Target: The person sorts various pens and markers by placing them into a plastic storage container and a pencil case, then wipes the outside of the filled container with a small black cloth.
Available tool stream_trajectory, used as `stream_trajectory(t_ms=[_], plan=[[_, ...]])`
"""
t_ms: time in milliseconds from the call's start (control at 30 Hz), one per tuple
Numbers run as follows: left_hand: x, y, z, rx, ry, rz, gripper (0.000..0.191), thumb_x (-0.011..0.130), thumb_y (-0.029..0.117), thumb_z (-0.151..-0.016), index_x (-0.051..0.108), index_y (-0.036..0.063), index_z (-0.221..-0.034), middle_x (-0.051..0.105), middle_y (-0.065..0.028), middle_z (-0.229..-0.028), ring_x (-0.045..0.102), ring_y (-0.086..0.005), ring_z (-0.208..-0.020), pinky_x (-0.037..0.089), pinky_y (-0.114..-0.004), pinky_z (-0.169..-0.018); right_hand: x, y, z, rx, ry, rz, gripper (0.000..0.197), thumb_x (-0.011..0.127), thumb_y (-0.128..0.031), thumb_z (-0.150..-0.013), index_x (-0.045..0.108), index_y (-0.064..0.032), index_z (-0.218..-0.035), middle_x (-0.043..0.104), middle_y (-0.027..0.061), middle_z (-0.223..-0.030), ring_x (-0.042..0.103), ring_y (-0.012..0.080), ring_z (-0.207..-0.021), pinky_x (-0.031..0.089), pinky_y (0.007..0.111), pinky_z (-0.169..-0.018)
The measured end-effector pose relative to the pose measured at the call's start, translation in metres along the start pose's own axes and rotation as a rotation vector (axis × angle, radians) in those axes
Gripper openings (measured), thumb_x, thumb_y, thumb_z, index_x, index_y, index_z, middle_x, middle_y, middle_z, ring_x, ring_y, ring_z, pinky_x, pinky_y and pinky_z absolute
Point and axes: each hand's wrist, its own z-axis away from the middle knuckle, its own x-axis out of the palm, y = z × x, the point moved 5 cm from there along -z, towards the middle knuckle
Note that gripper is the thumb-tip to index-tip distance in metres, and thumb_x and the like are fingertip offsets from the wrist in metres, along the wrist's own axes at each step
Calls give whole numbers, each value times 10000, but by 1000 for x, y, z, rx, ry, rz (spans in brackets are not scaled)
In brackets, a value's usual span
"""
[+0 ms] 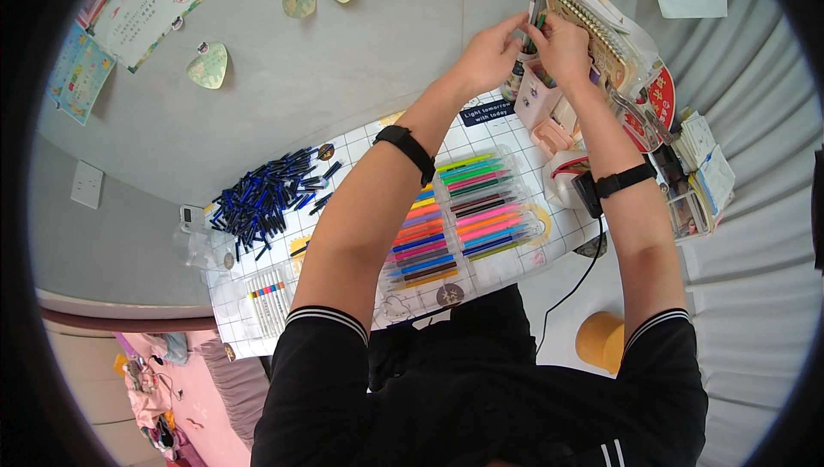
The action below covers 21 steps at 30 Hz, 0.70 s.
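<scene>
At the far right corner of the desk, my left hand [489,56] and my right hand [564,52] meet around several upright pens [532,8]. Between the thumb and forefinger of my right hand is a green pen [541,19]. My left fingertips come in from the other side, close against the pens; whether they grip one cannot be seen. Below the hands stands a patterned pen cup [512,84], partly hidden. Beside it is a pink pen holder [535,97], under my right wrist.
Coloured markers [486,203] lie in a clear tray [515,264] beneath my forearms. A heap of dark-blue ink cartridges [261,193] and white markers [269,303] lie at left. A spiral notebook [592,35], scissors [634,109] and a white pouch [563,177] crowd the right. A black cable [573,290] hangs there.
</scene>
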Motion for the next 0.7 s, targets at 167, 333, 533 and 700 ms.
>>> stream_trajectory(t_ms=[167, 333, 533, 700], plan=[[3, -12, -4, 13, -17, -69, 594, 561, 82, -1143, 428, 32, -1720, 571, -198, -1678, 565, -291, -1541, 462, -409, -1269, 4, 5, 3, -21, -21, 73, 207, 828, -228, -985, 824, -25, -1028, 791, 218, -903, 772, 428, -831, 607, 500, -768], [8, -20, -7, -12, -5, -165, 605, 594, 175, -1140, 453, 85, -1721, 636, -180, -1616, 672, -330, -1394, 524, -426, -1183, 13, 14, -3, 83, -151, 105, 196, 842, -189, -960, 822, -6, -1026, 785, 258, -974, 767, 461, -909, 606, 524, -849], [5, -16, -8, -36, 19, -171, 607, 589, 201, -1147, 445, 82, -1725, 650, -188, -1599, 672, -357, -1390, 520, -417, -1181, 2, -10, -3, -88, 14, 107, 473, 818, -144, -969, 683, -30, -1408, 757, 284, -1223, 729, 500, -1100, 600, 540, -937], [7, -9, -7, 66, 104, -118, 574, 559, 163, -1138, 465, -2, -1679, 613, -279, -1600, 610, -421, -1466, 494, -458, -1212, -7, -27, 2, -289, 62, 182, 477, 717, -66, -1018, 599, -47, -1480, 747, 268, -1236, 726, 485, -1122, 595, 572, -934]])
